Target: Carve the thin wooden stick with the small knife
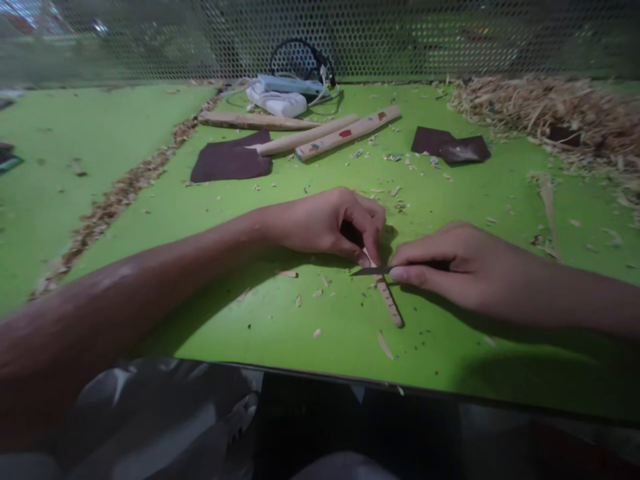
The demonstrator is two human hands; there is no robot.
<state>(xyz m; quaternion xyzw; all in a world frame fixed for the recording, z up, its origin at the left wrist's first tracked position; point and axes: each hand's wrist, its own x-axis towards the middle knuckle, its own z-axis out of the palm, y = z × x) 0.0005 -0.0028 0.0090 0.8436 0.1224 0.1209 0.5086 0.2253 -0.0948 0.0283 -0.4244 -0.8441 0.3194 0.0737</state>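
Observation:
My left hand (pixel 340 223) pinches the far end of a thin wooden stick (pixel 389 303) against the green tabletop. Notches or dark marks run along the stick's near part. In my right hand (pixel 450 263) is a small knife, its handle hidden in the closed fingers. The dark blade (pixel 369 271) points left and lies across the stick, close to my left fingertips. Small wood chips lie around both hands.
Behind my hands lie a painted wooden rod (pixel 350 133), two plain tapered sticks and dark sandpaper (pixel 225 160). More sandpaper pieces (pixel 453 145) sit further right. A shavings heap (pixel 555 107) fills the back right. A white device with cables (pixel 277 100) rests by the perforated screen (pixel 380 40).

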